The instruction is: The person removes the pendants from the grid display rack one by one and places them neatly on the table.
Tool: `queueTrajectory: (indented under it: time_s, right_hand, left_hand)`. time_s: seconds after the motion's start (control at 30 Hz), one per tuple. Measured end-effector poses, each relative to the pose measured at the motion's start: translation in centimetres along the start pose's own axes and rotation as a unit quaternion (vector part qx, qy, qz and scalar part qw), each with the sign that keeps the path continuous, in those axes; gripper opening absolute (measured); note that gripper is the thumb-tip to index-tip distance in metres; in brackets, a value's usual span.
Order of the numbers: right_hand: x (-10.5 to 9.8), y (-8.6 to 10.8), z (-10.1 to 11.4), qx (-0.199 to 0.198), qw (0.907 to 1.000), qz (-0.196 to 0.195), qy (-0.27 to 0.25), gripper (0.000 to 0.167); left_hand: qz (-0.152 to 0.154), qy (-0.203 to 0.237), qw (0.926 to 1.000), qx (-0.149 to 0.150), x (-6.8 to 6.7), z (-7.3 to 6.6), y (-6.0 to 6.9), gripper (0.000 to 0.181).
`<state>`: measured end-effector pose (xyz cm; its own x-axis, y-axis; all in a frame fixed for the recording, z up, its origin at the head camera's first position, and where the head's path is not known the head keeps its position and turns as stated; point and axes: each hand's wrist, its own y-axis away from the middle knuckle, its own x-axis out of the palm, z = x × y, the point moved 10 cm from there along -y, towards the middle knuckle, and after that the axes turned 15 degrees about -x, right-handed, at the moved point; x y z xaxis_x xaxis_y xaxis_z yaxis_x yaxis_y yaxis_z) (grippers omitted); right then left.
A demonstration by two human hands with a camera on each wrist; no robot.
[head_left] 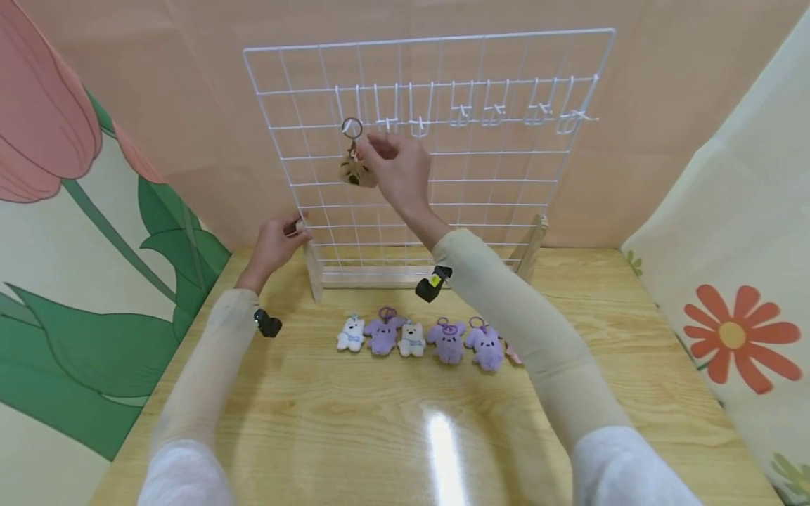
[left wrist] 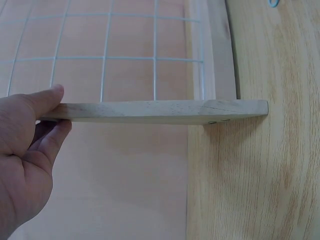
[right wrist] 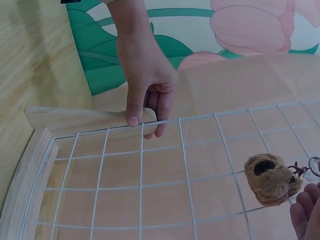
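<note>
A brown plush keychain (head_left: 356, 171) is at the leftmost white hook, its metal ring (head_left: 351, 128) up against that hook; whether the ring is fully over it I cannot tell. My right hand (head_left: 401, 167) pinches at the keychain's top, just below the ring. The right wrist view shows the brown plush keychain (right wrist: 272, 180) beside my curled fingers (right wrist: 306, 212). My left hand (head_left: 276, 246) grips the upper end of the wooden side support (left wrist: 165, 109), thumb on one side and fingers on the other. That support holds the white wire grid (head_left: 380, 205) upright.
More white hooks (head_left: 496, 112) hang along the grid's upper part. On the wooden table (head_left: 354, 422) lies a row of small plush keychains, white ones (head_left: 351, 335) and purple ones (head_left: 382, 337); a pink one (head_left: 513, 353) is partly behind my right sleeve. A second wooden support (head_left: 530, 246) stands at the right.
</note>
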<state>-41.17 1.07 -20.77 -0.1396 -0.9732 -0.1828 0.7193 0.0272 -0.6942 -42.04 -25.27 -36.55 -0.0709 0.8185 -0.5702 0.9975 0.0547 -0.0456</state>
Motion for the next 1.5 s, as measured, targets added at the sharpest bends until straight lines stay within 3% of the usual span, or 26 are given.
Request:
queueTrajectory:
  time_s: [0.77, 1.3, 1.5]
  right_hand:
    - [0.77, -0.64, -0.59, 0.033, 0.9984, -0.044, 0.011, 0.021]
    - [0.19, -0.84, -0.26, 0.012, 0.995, -0.082, 0.056, 0.016]
    - [0.37, -0.5, -0.06, 0.002, 0.996, -0.088, 0.017, 0.014]
  left_hand:
    - [0.001, 0.0, 1.0, -0.009, -0.02, 0.15, 0.09, 0.054]
    - [0.003, 0.003, 0.9999, -0.01, -0.04, -0.09, 0.0, 0.055]
    - [0.002, 0.001, 1.0, 0.001, -0.05, -0.14, 0.07, 0.054]
